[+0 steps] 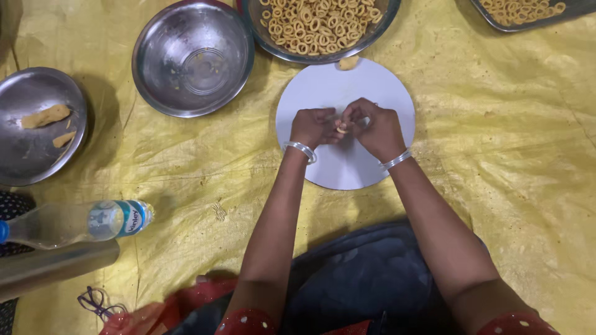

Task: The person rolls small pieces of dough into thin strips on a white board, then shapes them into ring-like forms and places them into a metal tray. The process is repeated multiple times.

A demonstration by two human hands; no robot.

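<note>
Both hands meet over the middle of a round white board (345,164) that lies flat on a yellow plastic sheet (509,142) spread over the floor. The left hand (313,127) and the right hand (375,127) are drawn together, fingertips touching, and between them they pinch a small piece of pale dough (341,128); each hand is closed around that piece, the fingers curled in, and most of the dough is hidden by them. A silver bangle sits on each wrist. At the far edge of the board lies a small lump of dough (348,62), just beside the rim of a steel bowl (379,28) filled with small dough rings. Another steel tray (490,22) with the same rings shows at the far right corner. To the left of the full bowl stands an empty steel bowl (193,57), and further left a steel plate (34,149) holds two bits of dough. Near the left edge a clear plastic water bottle (74,222) lies on its side, touching a steel cylinder (56,268) just nearer. A dark cloth covers the person's lap at the near edge.
</note>
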